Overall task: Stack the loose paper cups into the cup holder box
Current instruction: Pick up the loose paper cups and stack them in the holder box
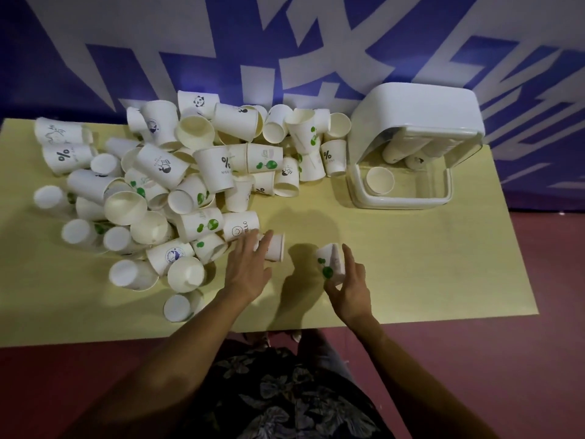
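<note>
Resting on a plain cup [274, 247] at the pile's [164, 185] near edge, left hand [248, 270] lies flat, fingers straight. Right hand [349, 286] pinches a leaf-print cup [330, 264] above the counter [427, 264]. Cup holder box [411, 147] stands far right.

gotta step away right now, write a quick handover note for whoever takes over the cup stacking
Left hand: fingers straight, resting on a plain white paper cup lying on its side at the near edge of the pile.
Right hand: pinches a white paper cup with green leaf print, held above the pale yellow table.
White plastic cup holder box: back right, lid up; one cup sits in the front opening, a few more show behind it.
Done: only those few cups are loaded.
Left: the large pile of loose white paper cups across the table's left half.
</note>
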Motion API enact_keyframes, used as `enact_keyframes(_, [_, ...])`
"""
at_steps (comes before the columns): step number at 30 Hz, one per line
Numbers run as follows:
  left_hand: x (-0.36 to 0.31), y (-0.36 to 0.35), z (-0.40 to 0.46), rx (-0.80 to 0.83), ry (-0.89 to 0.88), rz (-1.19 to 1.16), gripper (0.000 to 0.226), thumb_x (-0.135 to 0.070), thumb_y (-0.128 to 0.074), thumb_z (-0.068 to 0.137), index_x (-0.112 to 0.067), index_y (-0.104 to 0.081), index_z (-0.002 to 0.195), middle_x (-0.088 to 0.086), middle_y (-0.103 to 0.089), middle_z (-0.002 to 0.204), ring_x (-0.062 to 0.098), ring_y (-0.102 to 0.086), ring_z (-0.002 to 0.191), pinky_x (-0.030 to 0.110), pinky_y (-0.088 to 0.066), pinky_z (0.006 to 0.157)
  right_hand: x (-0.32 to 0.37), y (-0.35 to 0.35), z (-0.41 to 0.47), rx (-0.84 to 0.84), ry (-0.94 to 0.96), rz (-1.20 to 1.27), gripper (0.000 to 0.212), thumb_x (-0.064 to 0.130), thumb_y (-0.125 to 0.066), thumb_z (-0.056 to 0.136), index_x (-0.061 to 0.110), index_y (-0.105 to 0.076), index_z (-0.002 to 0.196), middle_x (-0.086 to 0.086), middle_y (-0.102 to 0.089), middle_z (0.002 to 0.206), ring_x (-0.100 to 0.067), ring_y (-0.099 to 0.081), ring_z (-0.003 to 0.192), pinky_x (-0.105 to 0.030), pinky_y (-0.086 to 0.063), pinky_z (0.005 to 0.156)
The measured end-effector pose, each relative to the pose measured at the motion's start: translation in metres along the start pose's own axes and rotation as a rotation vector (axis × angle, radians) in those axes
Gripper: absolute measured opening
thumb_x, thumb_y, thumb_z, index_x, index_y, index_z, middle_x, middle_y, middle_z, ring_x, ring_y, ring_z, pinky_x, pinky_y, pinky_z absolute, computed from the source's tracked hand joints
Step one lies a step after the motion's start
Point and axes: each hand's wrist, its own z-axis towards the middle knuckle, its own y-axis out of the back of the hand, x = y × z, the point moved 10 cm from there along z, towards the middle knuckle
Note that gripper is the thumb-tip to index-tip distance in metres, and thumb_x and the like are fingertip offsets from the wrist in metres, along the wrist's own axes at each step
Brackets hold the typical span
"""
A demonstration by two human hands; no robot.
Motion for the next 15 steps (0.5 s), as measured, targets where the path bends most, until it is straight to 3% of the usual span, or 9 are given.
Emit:
enact_keyframes(2, [-0.003,-0.004,0.006,0.020,0.001,0.017,0.082,-0.037,-0.063,0.087,-0.025,-0.014,0.151,0.005,-0.030,0.149,0.027,-0.023,0.138,0.040,-0.025,0.114,-0.005,-0.006,0.007,0.070,-0.022,-0.055,0.080,0.025,-0.061,0.090,0.029,-0.013,0.153,-0.010,-0.043,0.121,-0.029,-0.056,0.071,-0.033,-0.046,0.060])
enact_keyframes(5, [-0.008,-0.004,0.011,0.024,0.047,0.040,0.071,-0.036,-0.059,0.088,-0.025,-0.022,0.147,0.006,-0.049,0.131,0.026,-0.039,0.121,0.036,-0.033,0.101,-0.012,-0.011,0.017,0.127,-0.038,-0.171,0.084,0.034,-0.061,0.089,0.030,-0.006,0.154,-0.012,-0.046,0.120,-0.037,-0.059,0.081,-0.041,-0.051,0.064])
enact_keyframes(8, [-0.021,-0.013,0.011,0.098,0.016,0.008,0.071,-0.033,-0.057,0.089,-0.028,-0.019,0.149,0.007,-0.040,0.136,0.028,-0.048,0.111,0.039,-0.044,0.090,-0.013,-0.011,0.027,0.164,-0.042,-0.419,0.088,0.040,-0.059,0.088,0.033,0.001,0.153,-0.010,-0.045,0.130,-0.032,-0.056,0.101,-0.043,-0.049,0.079])
enact_keyframes(10, [-0.027,-0.020,0.012,0.148,0.008,0.005,0.070,-0.035,-0.056,0.091,-0.033,-0.017,0.150,0.006,-0.031,0.143,0.030,-0.055,0.105,0.039,-0.049,0.083,-0.009,-0.011,0.035,0.181,0.002,-0.518,0.086,0.041,-0.057,0.089,0.034,0.001,0.152,-0.007,-0.032,0.146,-0.032,-0.048,0.117,-0.044,-0.045,0.088])
enact_keyframes(13, [-0.032,-0.025,0.014,0.181,0.061,-0.032,0.056,-0.038,-0.049,0.095,-0.036,-0.026,0.146,0.007,-0.027,0.147,0.032,-0.061,0.098,0.039,-0.051,0.080,0.002,-0.011,0.049,0.202,0.119,-0.574,0.071,0.033,-0.054,0.091,0.034,-0.015,0.151,-0.005,-0.019,0.157,-0.032,-0.035,0.131,-0.045,-0.044,0.093])
enact_keyframes(15, [-0.037,-0.022,0.016,0.163,0.077,-0.059,0.044,-0.036,-0.047,0.096,-0.032,-0.039,0.140,0.006,-0.029,0.146,0.032,-0.060,0.101,0.038,-0.051,0.081,0.009,-0.009,0.058,0.200,0.201,-0.551,0.055,0.026,-0.054,0.090,0.027,-0.037,0.142,-0.004,-0.033,0.150,-0.032,-0.038,0.127,-0.044,-0.049,0.087])
